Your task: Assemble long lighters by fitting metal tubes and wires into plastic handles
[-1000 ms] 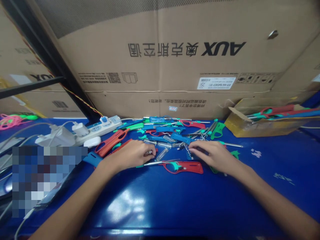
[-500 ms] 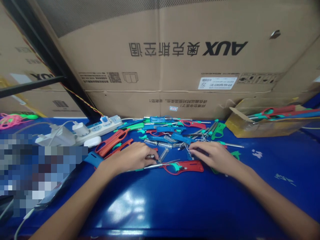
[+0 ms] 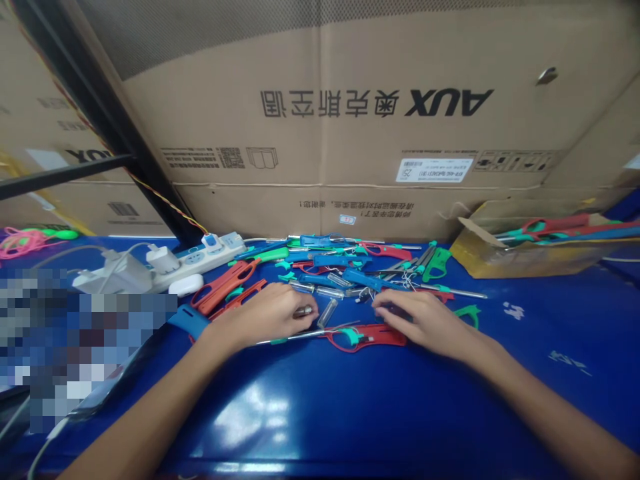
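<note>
hands at mid-frame, both palm-down on a blue table (image 3: 350, 413). left hand (image 3: 265, 317) just left of centre, fingers curled narrow around a small dark metal piece (image 3: 303, 311) pinched at the fingertips; thin steel rod (image 3: 290, 337) touching the table right below that hand, running rightward into a red plastic handle (image 3: 373, 335) with a green trigger part. right hand (image 3: 417, 320) just right of centre, fingers bent and close together, tips pressed down among small parts at the near edge of the pile; whether anything was gripped under them, could not tell. clear little tube (image 3: 327, 311) tilted between the two hands, near both, touching neither as far as seen. pile of blue, red and green plastic handles and steel rods (image 3: 345, 267) spread behind the hands, above centre of the frame. orange handle (image 3: 223, 285) left of the pile, just beyond the left hand. white power strip (image 3: 200, 257) with plugs and a white charger further toward the left. open cardboard tray (image 3: 525, 257) holding more long red and blue tools at the right edge. big cardboard box (image 3: 350, 120) printed upside down across the top of the frame. pixelated patch at lower left, contents unreadable.
</note>
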`<state>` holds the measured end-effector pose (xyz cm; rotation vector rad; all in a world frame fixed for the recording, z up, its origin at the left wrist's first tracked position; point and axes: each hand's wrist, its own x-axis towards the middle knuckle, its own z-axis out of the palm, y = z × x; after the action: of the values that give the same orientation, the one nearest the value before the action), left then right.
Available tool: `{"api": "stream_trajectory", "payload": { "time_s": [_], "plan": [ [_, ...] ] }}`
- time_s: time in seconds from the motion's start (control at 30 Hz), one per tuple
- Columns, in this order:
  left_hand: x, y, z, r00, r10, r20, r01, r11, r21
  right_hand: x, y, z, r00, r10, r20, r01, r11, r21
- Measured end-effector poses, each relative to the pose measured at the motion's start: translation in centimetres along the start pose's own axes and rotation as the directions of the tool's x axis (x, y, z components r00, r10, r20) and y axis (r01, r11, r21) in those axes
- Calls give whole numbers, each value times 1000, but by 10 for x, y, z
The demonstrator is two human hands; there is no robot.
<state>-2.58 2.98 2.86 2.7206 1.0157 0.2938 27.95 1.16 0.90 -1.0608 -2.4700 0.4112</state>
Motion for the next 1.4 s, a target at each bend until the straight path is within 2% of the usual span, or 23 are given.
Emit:
{"api": "stream_trajectory", "payload": {
  "time_s": [0.17, 0.23, 0.33, 0.63, 0.8, 1.07, 1.4],
  "plan": [
    [7, 16, 15, 969, 6, -249, -38, 991, -126, 0, -10, 5, 989, -150, -16, 150, 987, 56],
    [9, 24, 27, 944, 63, -324, -95, 992, -85, 1, -15, 7, 983, -170, -65, 176, 980, 93],
    [11, 35, 43, 918, 151, -366, -135, 988, 68, 1, -21, 9, 982, -156, -106, 169, 977, 126],
    [9, 43, 43, 848, 201, -491, -189, 979, 75, 3, -23, 14, 989, -137, -49, 145, 964, 221],
    [10, 49, 47, 857, 164, -489, -192, 981, -7, 3, -20, 20, 980, -160, -115, 186, 942, 278],
    [8, 50, 42, 926, 77, -371, -136, 981, -136, 5, -26, 13, 985, -100, -141, 140, 940, 310],
    [12, 34, 48, 927, 213, -310, -202, 977, 68, 5, -24, 9, 992, -80, -97, 106, 949, 297]
  ]
}}
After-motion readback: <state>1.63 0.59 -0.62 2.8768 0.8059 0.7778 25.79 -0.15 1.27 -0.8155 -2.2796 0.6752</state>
